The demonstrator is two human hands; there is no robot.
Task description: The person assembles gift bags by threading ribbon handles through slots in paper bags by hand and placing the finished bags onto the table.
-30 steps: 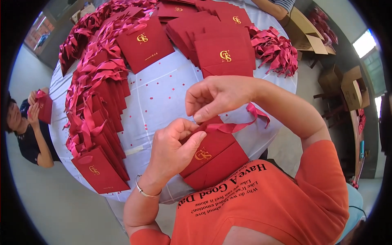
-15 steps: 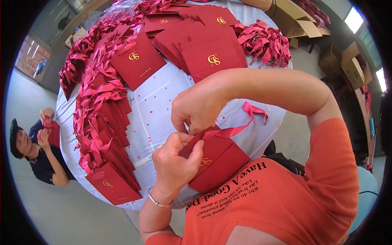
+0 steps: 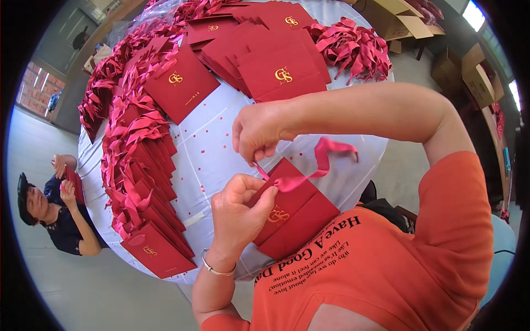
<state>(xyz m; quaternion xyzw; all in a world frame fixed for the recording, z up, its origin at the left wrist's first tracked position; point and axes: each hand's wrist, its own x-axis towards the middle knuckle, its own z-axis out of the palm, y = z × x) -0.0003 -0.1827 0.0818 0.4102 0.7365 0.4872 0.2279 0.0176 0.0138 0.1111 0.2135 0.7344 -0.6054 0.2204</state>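
A dark red paper gift bag (image 3: 301, 215) with a gold emblem lies tilted at the table's near edge, against my orange shirt. With thumb and fingers closed, my left hand (image 3: 240, 207) pinches its upper edge. Just beyond it, my right hand (image 3: 258, 132) is raised, fingers pinched on one end of a pink ribbon (image 3: 322, 157). That end stretches down to the bag's top edge by my left thumb. The ribbon's loose length curls away to the right over the table. My left fingers hide part of the bag's rim.
The round table (image 3: 207, 160) has a white cloth with small red dots. A long row of ribboned red bags (image 3: 149, 182) lines its left side. Flat bags (image 3: 281, 71) are stacked at the back, beside a ribbon pile (image 3: 353, 52). Another person (image 3: 55, 209) handles a red bag at left.
My right hand has drawn up and away from the bag, pulling a ribbon end taut. The ribbon's loose part has shifted. My left hand keeps its pinch.
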